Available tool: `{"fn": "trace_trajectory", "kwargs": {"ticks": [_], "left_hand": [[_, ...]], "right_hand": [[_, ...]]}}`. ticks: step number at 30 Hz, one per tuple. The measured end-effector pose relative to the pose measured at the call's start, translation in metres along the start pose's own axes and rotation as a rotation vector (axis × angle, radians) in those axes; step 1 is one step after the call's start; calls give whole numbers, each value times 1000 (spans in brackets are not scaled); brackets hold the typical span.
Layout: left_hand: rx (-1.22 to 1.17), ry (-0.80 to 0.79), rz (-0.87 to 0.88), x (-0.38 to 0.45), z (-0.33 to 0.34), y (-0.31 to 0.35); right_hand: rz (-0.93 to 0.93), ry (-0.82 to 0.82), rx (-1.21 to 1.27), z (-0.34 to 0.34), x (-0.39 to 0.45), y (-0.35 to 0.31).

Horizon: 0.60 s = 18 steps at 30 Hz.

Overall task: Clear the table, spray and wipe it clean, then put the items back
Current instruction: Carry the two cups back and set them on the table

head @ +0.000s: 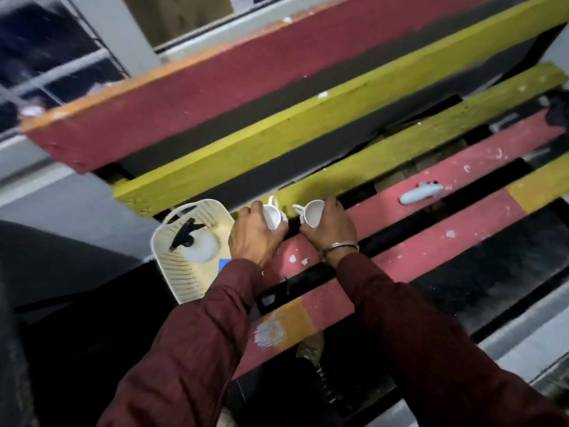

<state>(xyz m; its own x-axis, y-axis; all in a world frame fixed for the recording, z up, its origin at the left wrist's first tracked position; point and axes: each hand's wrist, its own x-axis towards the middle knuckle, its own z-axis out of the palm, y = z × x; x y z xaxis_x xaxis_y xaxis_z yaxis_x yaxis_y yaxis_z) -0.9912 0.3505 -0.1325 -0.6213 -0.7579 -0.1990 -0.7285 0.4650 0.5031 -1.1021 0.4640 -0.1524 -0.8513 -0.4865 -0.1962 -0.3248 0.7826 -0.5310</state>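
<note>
My left hand (pixel 255 235) grips a white cup (pixel 272 215), tilted with its handle pointing away from me. My right hand (pixel 331 228) grips a second white cup (pixel 311 212), its handle turned left. Both cups hang just above the near end of the slatted table (pixel 431 238), which is painted red, yellow and black. A cream slotted basket (pixel 181 269) stands to the left of my left hand. Inside it lies a spray bottle with a black trigger (pixel 186 232), beside something blue (pixel 224 265). A pale blue object (pixel 420 192) rests on a red slat to the right.
Gaps between the slats show dark space below. White paint flecks dot the red slats. A metal railing (pixel 61 72) and a pale wall run along the far left. A metal bangle (pixel 340 246) circles my right wrist.
</note>
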Motion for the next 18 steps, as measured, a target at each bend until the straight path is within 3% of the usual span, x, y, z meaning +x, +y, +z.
{"fn": "trace_trajectory", "kwargs": {"ticks": [6,18], "left_hand": [[-134,126,-107,-48,-122,-60],[-50,407,-177,-203,-359,-260]], "right_hand": [[-160,15,113,-10,-61,-121],[-483,-69,77,49,-265,-380]]}}
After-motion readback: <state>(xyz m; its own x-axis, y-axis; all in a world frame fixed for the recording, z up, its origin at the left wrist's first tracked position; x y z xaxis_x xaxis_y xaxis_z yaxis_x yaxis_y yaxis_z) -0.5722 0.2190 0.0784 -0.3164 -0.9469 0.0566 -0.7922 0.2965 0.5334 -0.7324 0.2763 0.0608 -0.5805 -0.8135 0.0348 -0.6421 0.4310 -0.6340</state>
